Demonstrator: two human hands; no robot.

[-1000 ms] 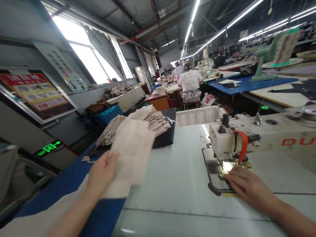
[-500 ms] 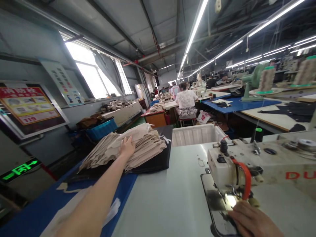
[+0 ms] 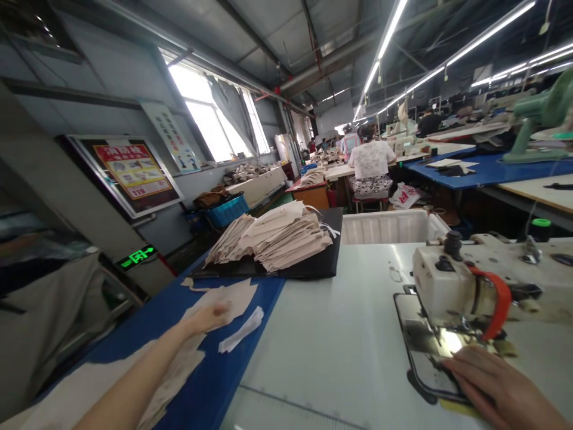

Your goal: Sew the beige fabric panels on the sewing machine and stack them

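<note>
My left hand point(image 3: 212, 316), slightly blurred, is closed on a beige fabric piece point(image 3: 242, 297) over the blue table. More pale fabric pieces point(image 3: 179, 373) lie under and beside my forearm. To the right of the hand are narrow white strips point(image 3: 242, 330). Beyond it, a thick stack of beige fabric pieces point(image 3: 290, 236) rests on a black sheet point(image 3: 329, 257). My right hand point(image 3: 492, 373) is at the plate of the sewing machine point(image 3: 441, 280), just below its lit needle area. Its fingers are pressed together; what they hold, if anything, I cannot make out.
A white plastic bin point(image 3: 385, 227) stands behind the pale machine table point(image 3: 322, 334). The blue side table point(image 3: 215, 388) adjoins it on the left. A person point(image 3: 370, 158) in a white top sits farther ahead, back turned. A green fan point(image 3: 532, 125) stands at right.
My left hand has come off the stack and back toward me, bringing a beige fabric piece over the blue table. My right hand stays by the needle. The view has turned left.
</note>
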